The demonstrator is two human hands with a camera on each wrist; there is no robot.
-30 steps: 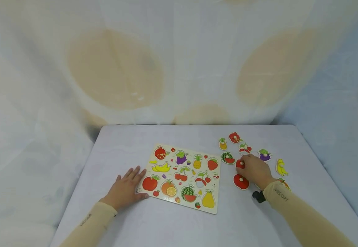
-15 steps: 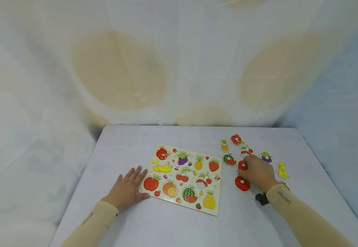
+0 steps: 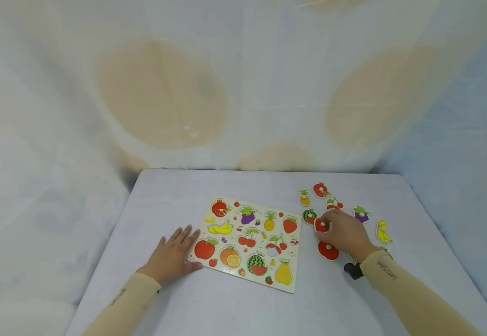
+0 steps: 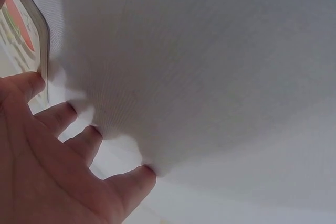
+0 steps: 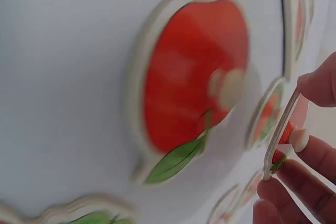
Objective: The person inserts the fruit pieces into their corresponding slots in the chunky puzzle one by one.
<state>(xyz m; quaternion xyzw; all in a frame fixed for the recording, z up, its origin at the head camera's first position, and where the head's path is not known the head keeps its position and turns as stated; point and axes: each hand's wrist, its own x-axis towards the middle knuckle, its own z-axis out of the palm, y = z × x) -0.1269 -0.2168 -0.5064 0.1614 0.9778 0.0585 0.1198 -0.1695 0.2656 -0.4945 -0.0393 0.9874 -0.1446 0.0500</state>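
My left hand lies with fingers spread on the table at the left edge of a wooden fruit puzzle board. In the left wrist view its fingertips press on the cloth, one right at the board's edge. My right hand pinches a red fruit puzzle piece with green leaves and a pale knob. In the right wrist view this piece stands tilted on edge between thumb and fingers. Just below the hand lies a red apple piece, knob up.
Around my right hand lie loose puzzle pieces: watermelon, pineapple, pomegranate, cherries, grapes and bananas. Others are partly hidden under the right wrist. White cloth covers the table.
My right hand has shifted slightly left with the red fruit piece, which now sits closer to the watermelon piece. My left hand stays at the board's edge.
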